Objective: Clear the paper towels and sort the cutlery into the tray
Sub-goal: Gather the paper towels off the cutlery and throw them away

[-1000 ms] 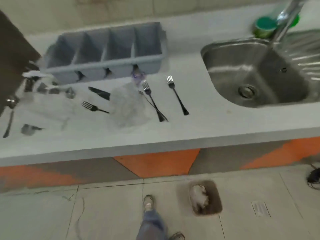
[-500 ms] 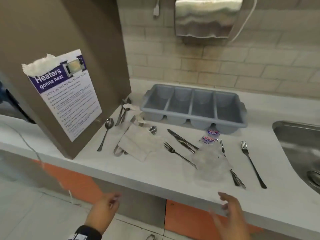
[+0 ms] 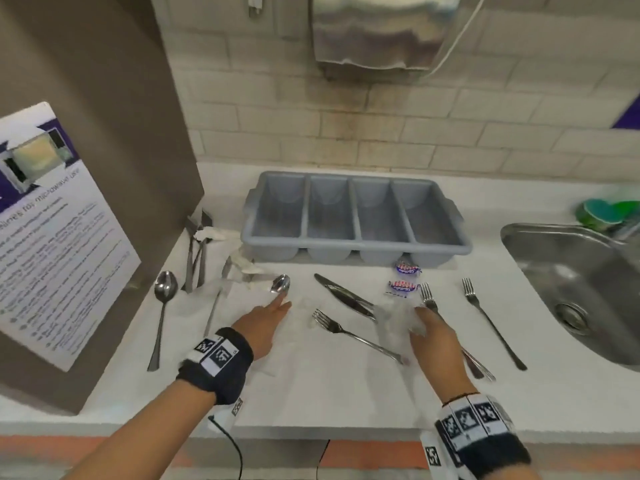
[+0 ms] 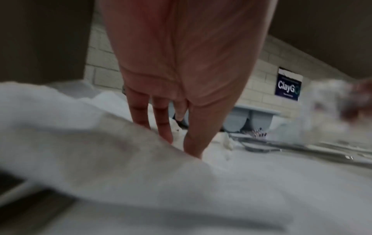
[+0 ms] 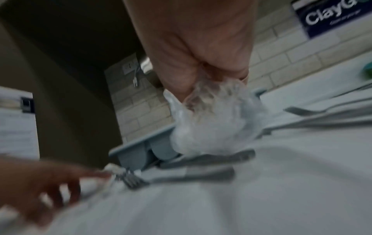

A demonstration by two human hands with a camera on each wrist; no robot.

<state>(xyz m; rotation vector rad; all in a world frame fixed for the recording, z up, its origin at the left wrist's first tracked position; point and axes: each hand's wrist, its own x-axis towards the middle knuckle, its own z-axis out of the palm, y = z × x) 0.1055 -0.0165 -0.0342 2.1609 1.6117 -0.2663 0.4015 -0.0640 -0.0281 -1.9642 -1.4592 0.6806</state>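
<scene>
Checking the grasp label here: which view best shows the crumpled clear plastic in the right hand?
The right wrist view: the clear plastic fills mid-frame, bunched under the right hand with its curled fingers. The head view shows the wad faintly, partly behind the hand. The left wrist view shows only a blur at its right edge.

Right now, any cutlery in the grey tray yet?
No. In the head view all four compartments of the grey tray show bare bottoms, while the forks and knife lie on the counter.

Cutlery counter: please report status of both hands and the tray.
Left hand open, fingers flat on white paper towel. Right hand gripping crumpled clear plastic wrap. Grey four-compartment plastic tray holds no cutlery; forks, knife, spoons on counter.
</scene>
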